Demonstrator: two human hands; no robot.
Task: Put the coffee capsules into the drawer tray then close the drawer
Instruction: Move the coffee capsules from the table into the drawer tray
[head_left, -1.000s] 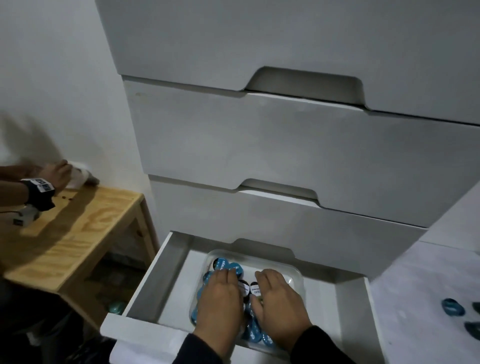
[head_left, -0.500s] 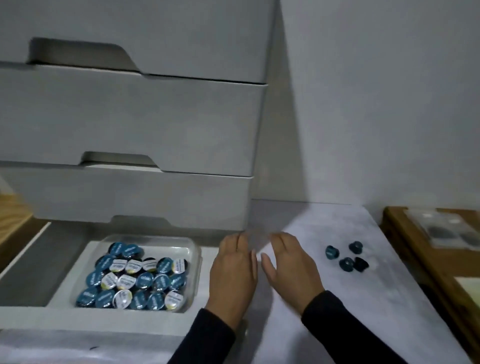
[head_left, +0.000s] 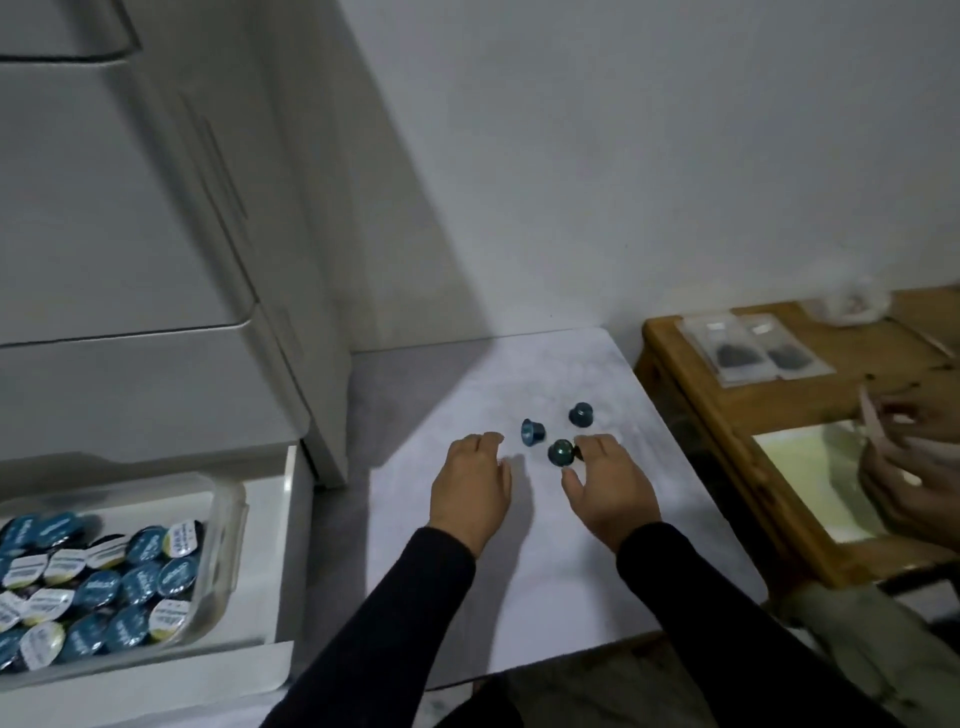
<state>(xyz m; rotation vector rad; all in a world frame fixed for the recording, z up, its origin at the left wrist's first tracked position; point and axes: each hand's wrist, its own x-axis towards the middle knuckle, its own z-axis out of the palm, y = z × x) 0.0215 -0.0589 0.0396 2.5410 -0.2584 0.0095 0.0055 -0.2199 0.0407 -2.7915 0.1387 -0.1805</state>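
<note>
Pale tabletop (head_left: 545, 545) beside open drawer (head_left: 283, 519) | both hands, left (head_left: 470, 488) and right (head_left: 605, 491), are hovering empty, fingers relaxed, by loose capsules (head_left: 561, 451) | best gathering all together before carrying to tray (head_left: 223, 519).

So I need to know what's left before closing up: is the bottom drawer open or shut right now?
Open. The drawer stands pulled out from the cabinet, and the clear tray of capsules inside it shows from above.
</note>
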